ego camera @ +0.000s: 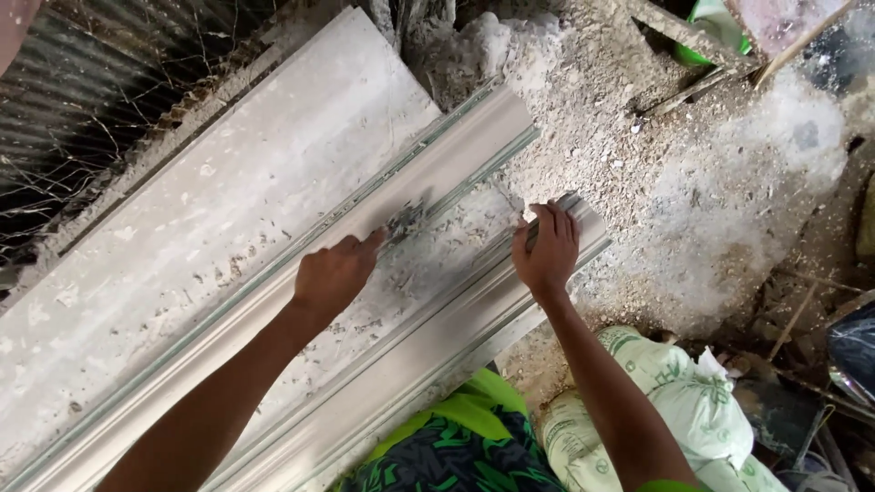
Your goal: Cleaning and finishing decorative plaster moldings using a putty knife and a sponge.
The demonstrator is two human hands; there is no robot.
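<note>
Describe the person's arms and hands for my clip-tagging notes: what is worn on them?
Both arms are bare up to where the picture cuts them off: no sleeves, gloves, watch or rings show. The left hand and right hand are dusted with pale powder. A thin strip of green cloth shows at the bottom edge by the right arm.

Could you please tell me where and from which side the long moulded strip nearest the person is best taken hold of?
Probably at the free end of the nearer moulded strip, from above: the right hand already curls over its raised edge there, and the strip lies flat and long.
</note>
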